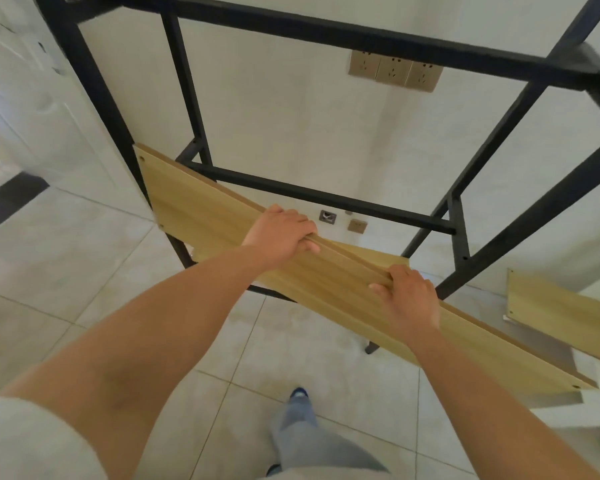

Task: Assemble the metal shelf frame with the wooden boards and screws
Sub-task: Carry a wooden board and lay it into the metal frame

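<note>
A black metal shelf frame [326, 199] stands against the white wall. A long light wooden board [201, 209] runs tilted from the frame's left post down to the right, with screw holes at its corners. My left hand [279, 233] grips the board's upper edge near its middle, fingers curled over it. Further right, my right hand [409, 294] grips the same edge. A second wooden board [378, 259] shows behind the first, low inside the frame. A third board [561, 310] leans at the right by the wall.
Wall sockets [395, 71] sit high on the wall behind the frame, and smaller wall plates [328, 216] lower down. White cabinet doors [25, 98] are at the left. The floor is pale tile [84, 271]. My leg and blue shoe [300, 396] are below the board.
</note>
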